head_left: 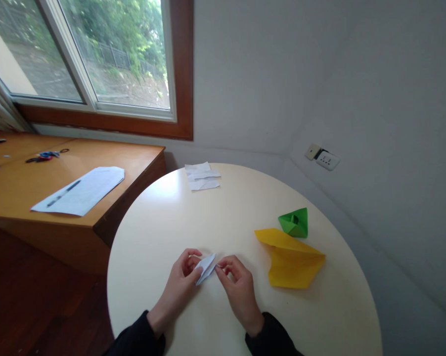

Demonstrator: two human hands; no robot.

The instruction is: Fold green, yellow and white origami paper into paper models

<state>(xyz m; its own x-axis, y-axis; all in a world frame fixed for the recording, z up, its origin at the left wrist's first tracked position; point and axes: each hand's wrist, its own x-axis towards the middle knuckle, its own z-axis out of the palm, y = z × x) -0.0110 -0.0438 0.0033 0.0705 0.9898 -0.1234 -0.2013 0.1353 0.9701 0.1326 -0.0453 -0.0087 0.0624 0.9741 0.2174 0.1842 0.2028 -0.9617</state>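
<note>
Just above the round white table (163,222), a small piece of folded white paper (207,267) is held between my two hands. My left hand (184,274) grips its left side, thumb in front and fingers curled behind. The thumb and forefinger of my right hand (238,282) pinch its right edge. Its folds form narrow, pointed layers that stand slightly apart. To the right of my right hand lies a folded yellow paper (293,262), and behind that sits a green folded paper boat (295,223).
White paper pieces (202,176) lie at the table's far edge. On the wooden desk (141,153) at the left are white sheets (93,190), a pen (64,193) on top of them, and scissors (47,156). A wall socket (327,160) is at the right.
</note>
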